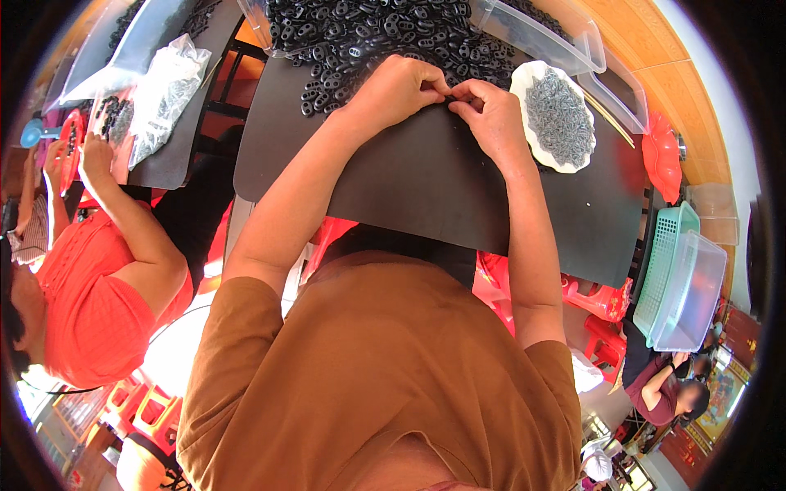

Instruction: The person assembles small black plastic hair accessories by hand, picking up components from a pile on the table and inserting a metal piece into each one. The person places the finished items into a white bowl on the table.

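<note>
Over the dark table [409, 184], my left hand [399, 88] and my right hand [493, 119] meet fingertip to fingertip. Both are closed in a pinch on a small black piece [449, 99], mostly hidden by the fingers. Just beyond my left hand spreads a big heap of black oval plastic pieces [360, 37] with two holes each. Close to the right of my right hand, a white scalloped dish [521, 80] holds a mound of small grey metallic pieces [561, 119], too fine to make out singly.
Clear plastic bins [544, 37] lie at the heap's far side. Thin sticks [610, 114] and a red scalloped dish [661, 155] are at the right, with a green basket [661, 262] lower down. At left, a person in red [106, 286] works at another table beside a plastic bag [169, 94].
</note>
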Demonstrator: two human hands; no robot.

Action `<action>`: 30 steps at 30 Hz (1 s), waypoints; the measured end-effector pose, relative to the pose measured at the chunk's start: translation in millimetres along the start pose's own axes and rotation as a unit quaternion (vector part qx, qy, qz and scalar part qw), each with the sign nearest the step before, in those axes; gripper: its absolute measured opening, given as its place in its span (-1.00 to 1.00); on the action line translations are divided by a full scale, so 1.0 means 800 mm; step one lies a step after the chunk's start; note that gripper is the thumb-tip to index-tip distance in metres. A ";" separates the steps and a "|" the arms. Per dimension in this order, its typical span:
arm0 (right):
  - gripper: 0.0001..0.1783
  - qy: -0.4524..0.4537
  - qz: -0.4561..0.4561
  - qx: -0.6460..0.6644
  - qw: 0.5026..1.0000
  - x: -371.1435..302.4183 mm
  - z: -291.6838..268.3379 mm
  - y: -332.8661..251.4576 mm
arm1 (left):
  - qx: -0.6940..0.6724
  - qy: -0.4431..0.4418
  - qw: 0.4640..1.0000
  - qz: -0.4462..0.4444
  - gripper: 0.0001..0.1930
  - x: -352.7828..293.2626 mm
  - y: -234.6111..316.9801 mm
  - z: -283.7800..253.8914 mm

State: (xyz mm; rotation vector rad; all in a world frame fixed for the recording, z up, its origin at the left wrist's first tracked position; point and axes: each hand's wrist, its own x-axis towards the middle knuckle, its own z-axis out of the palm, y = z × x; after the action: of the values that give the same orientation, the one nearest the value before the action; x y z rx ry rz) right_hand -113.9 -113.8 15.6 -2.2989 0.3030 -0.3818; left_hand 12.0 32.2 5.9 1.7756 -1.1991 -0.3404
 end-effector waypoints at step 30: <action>-0.80 -0.015 0.051 -0.019 0.998 0.003 0.000 0.002 | -0.016 0.012 1.000 0.012 -0.84 0.001 -0.008 -0.001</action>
State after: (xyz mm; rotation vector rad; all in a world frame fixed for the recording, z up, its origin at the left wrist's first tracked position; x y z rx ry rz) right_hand -111.9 -115.9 14.7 -2.3129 0.4147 -0.2917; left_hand 16.7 32.1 1.1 1.7316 -1.1919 -0.3218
